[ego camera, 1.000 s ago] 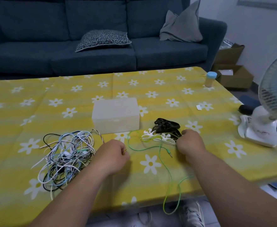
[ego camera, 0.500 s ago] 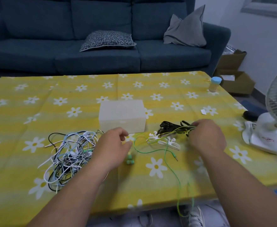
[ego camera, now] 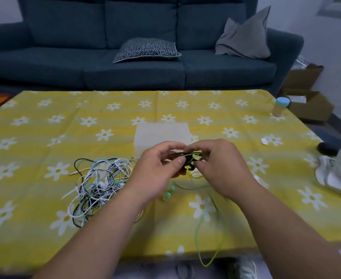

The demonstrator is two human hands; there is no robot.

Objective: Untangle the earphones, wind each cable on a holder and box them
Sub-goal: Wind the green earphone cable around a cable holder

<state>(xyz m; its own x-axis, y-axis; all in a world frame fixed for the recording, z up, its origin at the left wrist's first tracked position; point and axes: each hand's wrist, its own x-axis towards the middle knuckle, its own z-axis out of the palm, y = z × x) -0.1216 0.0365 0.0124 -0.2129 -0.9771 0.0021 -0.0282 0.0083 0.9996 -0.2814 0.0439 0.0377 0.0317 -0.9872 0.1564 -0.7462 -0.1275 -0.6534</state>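
Observation:
Both hands meet above the table's middle. My left hand (ego camera: 157,172) and my right hand (ego camera: 222,168) together pinch a black cable holder (ego camera: 190,161), with a strand of the green earphone cable across it. The green cable (ego camera: 211,222) trails down from the holder, over the table's near edge, and its two green earbuds (ego camera: 169,193) lie on the cloth under my left hand. A tangle of white, blue and black earphones (ego camera: 99,186) lies to the left. The translucent white box (ego camera: 161,135) stands shut just behind my hands. A white holder (ego camera: 195,175) peeks out below them.
The table wears a yellow daisy cloth (ego camera: 44,137). A small blue-capped bottle (ego camera: 280,106) stands at the far right corner. A white fan base (ego camera: 340,172) sits at the right edge. A dark blue sofa (ego camera: 125,57) runs behind the table.
My right hand lifted a black holder from the pile and brought it toward the middle. My left hand rose from the cloth to meet it. The green earbuds now lie loose on the table.

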